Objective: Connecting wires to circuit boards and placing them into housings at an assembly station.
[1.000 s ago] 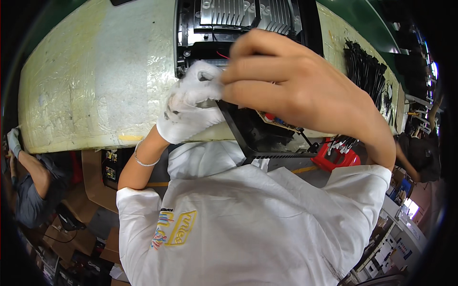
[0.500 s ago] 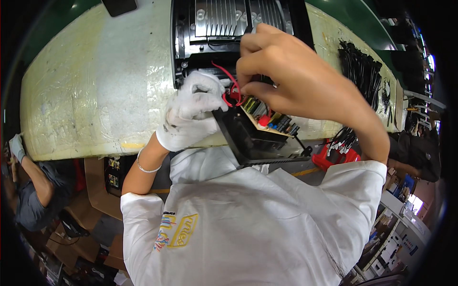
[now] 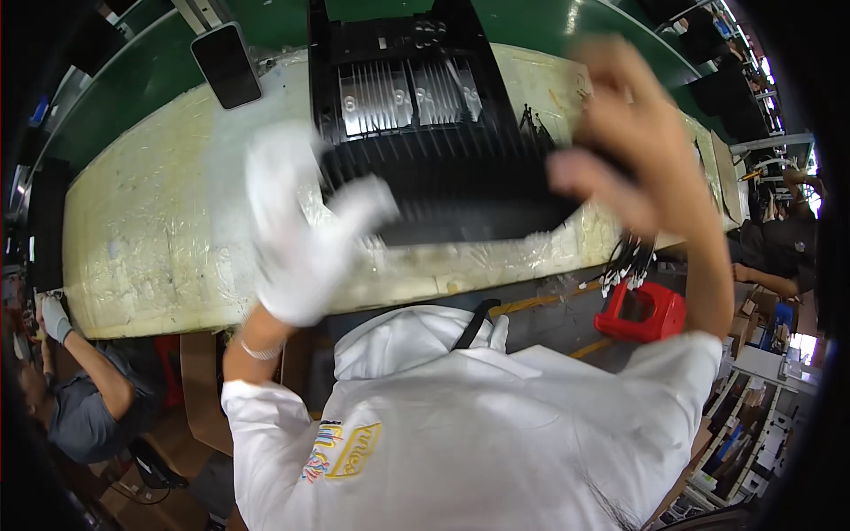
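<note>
A black housing (image 3: pixel 329 97) with silver finned heat sinks (image 3: pixel 381 97) lies on the bench in front of me. Across its near end is a black ribbed cover (image 3: pixel 460 208), its outline blurred. My left hand (image 3: pixel 305 221), in a white glove, is at the cover's left side, thumb and fingers apart; whether the thumb touches the cover is unclear. Off the cover's right corner is my bare right hand (image 3: pixel 633 133), smeared by motion, with its thumb away from the fingers. Nothing shows in either hand. The red wire and circuit board are out of sight.
A phone-like dark slab (image 3: pixel 227 64) lies at the far left of the bench (image 3: pixel 159 212). Black cables (image 3: pixel 630 261) hang over the near edge at right, by a red plastic piece (image 3: pixel 642 311). Co-workers are at far left (image 3: pixel 97 389) and far right (image 3: pixel 766 265).
The cover has turned over onto the housing's near end, hiding the board and wire. Both hands have let go and moved apart, left hand leftward, right hand rightward. The housing appears lower and farther away.
</note>
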`<state>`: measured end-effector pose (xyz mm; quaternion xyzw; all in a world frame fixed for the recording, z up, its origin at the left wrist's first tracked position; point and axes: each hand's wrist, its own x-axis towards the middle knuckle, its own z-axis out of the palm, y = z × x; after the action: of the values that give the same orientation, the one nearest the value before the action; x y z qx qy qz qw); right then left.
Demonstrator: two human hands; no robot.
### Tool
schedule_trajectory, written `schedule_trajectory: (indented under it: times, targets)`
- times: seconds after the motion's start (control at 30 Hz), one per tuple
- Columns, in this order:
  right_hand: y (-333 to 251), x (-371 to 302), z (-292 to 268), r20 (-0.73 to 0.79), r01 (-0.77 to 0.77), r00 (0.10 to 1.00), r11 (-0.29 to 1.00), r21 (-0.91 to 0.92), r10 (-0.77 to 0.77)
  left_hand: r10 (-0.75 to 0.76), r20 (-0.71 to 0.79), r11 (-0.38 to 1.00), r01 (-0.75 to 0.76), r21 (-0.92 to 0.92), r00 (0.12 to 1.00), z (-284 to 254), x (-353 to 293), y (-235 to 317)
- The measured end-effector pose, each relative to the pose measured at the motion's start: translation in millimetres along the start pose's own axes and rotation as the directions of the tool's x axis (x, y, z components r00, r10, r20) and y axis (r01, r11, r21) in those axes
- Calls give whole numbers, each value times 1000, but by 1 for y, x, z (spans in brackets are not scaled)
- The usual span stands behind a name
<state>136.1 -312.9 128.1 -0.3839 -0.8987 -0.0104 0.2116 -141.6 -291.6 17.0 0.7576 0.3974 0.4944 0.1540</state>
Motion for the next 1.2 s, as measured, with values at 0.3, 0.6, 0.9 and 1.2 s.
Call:
schedule_trajectory:
  times: [0.3,0.6,0.9,1.2]
  targets:
    - [183,79,133,-90,-207,973,976,70,213,-254,446,962,175,211,858,13,80,-34]
    - [60,-65,111,432,-316,890,877,361,144,-312,470,950,261,171,826,9,74,-35]
    - [205,18,146,154,-445,890,747,494,429,-250,375,968,217,128,893,106,219,-138]
    - [251,43,183,-430,-567,721,820,86,544,-111,42,976,101,192,993,176,249,-178]
